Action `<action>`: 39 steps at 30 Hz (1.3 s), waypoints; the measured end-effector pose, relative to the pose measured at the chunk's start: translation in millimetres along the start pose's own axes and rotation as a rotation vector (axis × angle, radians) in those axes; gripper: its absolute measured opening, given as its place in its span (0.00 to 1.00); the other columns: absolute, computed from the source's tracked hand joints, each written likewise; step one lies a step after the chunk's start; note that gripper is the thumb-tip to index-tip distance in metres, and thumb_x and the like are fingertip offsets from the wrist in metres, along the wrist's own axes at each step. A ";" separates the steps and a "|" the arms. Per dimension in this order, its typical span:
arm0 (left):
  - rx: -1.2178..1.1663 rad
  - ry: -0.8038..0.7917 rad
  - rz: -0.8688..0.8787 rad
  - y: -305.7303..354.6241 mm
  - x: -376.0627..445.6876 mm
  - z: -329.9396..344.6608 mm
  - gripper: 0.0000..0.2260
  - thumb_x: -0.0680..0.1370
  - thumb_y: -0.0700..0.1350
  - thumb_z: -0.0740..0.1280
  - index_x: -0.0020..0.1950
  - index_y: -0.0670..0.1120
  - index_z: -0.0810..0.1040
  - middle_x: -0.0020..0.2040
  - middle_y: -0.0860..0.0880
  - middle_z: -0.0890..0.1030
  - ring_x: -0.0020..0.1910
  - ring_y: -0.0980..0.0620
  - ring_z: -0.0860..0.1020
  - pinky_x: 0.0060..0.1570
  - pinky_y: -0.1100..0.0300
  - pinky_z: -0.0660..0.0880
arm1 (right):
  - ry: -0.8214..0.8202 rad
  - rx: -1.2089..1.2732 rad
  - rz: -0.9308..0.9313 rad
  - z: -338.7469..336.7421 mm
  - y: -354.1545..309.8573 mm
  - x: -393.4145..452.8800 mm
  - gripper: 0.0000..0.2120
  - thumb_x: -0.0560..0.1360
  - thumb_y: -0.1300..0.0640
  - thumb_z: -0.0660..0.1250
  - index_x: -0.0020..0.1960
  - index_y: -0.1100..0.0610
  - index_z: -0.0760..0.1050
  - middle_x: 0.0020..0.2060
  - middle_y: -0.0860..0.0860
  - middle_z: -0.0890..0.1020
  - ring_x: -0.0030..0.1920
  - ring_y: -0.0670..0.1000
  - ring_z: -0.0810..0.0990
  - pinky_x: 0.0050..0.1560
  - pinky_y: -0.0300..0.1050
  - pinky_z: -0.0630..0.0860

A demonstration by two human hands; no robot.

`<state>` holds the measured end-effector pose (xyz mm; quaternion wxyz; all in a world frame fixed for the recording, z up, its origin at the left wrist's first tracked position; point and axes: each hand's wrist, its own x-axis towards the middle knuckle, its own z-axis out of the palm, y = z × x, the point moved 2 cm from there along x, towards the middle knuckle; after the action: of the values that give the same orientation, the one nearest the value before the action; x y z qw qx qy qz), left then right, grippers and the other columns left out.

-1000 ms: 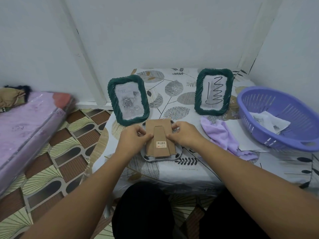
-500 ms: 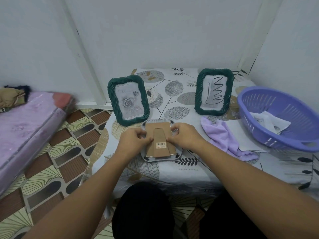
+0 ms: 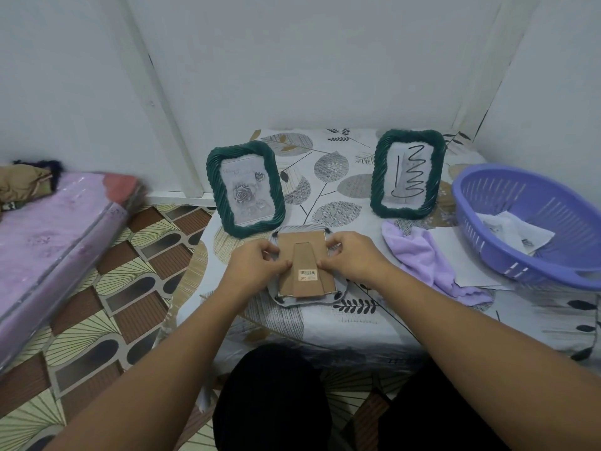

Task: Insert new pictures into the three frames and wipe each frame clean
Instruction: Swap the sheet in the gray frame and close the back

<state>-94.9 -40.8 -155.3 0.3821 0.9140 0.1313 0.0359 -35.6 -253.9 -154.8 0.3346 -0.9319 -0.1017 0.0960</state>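
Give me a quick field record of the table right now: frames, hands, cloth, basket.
standing frames: two green frames upright at the back, left frame with a rose print, right frame with a black squiggle
third frame: lies face down between them, nearer the person, cardboard back up
left hand: on the back's left edge
right hand: on the back's right edge
purple cloth: lying loose right of the hands
basket: purple, far right, holds paper sheets

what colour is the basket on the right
Purple basket, clearest in the head view.
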 end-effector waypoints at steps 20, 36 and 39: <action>0.090 0.298 0.157 -9.3 16.2 19.4 0.21 0.77 0.60 0.70 0.63 0.48 0.80 0.48 0.51 0.75 0.50 0.50 0.74 0.51 0.52 0.74 | 0.209 0.026 0.053 8.8 9.3 10.1 0.20 0.72 0.38 0.73 0.61 0.42 0.77 0.54 0.49 0.72 0.56 0.53 0.79 0.61 0.55 0.75; 0.032 0.273 0.141 -12.2 19.9 20.3 0.23 0.75 0.61 0.73 0.66 0.51 0.82 0.49 0.50 0.74 0.54 0.48 0.75 0.56 0.49 0.77 | 0.260 0.131 0.064 13.3 17.6 12.4 0.23 0.71 0.39 0.75 0.64 0.42 0.80 0.54 0.49 0.75 0.55 0.50 0.79 0.62 0.50 0.73; 0.023 0.278 0.137 -10.4 19.8 18.7 0.22 0.75 0.59 0.74 0.65 0.51 0.82 0.50 0.49 0.76 0.52 0.51 0.76 0.52 0.55 0.75 | 0.264 0.138 0.062 13.7 18.2 12.7 0.23 0.71 0.40 0.76 0.64 0.42 0.80 0.54 0.49 0.75 0.55 0.50 0.79 0.62 0.50 0.73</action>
<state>-75.0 -41.4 -176.6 0.3463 0.9114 0.1207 0.1868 -24.5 -256.1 -178.3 0.4051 -0.9140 -0.0211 -0.0101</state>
